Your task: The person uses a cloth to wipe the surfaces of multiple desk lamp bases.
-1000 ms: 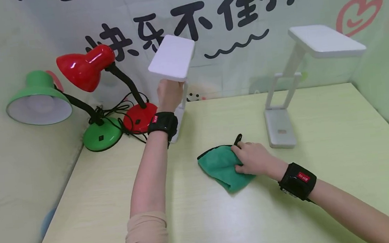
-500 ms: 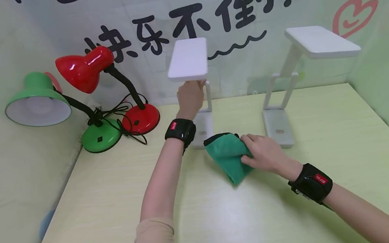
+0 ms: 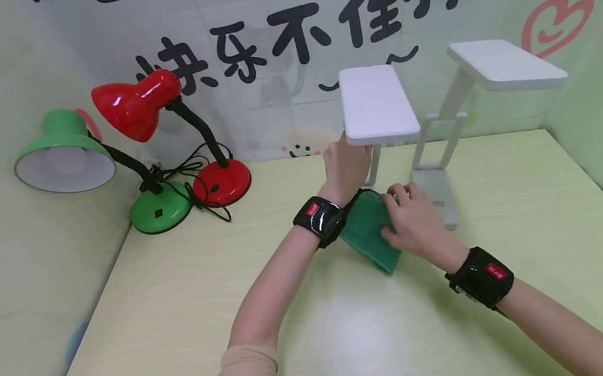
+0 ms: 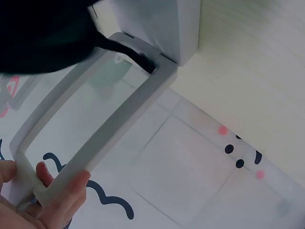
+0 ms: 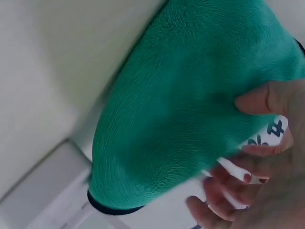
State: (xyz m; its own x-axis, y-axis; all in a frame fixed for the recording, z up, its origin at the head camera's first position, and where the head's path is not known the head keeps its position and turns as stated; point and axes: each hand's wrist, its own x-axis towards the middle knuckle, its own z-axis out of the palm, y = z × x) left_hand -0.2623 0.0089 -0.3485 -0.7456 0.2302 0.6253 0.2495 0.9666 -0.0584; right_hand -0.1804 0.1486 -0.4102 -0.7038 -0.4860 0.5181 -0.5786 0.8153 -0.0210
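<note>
white folding desk lamp (image 3: 379,103) is over the rear middle of the tabletop (image 3: 343,341), just left of a second white folding lamp (image 3: 507,64); whether its base (image 4: 162,28) touches the wood i cannot tell, since that end is hidden in the head view. left hand (image 3: 347,168) has its fingers curled round the upper end of the slim loop-shaped frame (image 4: 119,125) — clamped on, near the head. by its look it should be light, stiff and a little slippery, with the hinges as the weak spots and the flat head making it top-heavy; the base or the frame's side bars would be the safer hold. green plush cloth (image 3: 367,224) is in front of the lamp, pinched by the right hand (image 3: 416,222), thumb on its face and fingers by the edge. that one looks soft, limp and nearly weightless — a gathered edge should hold well, and it can hardly be damaged
</note>
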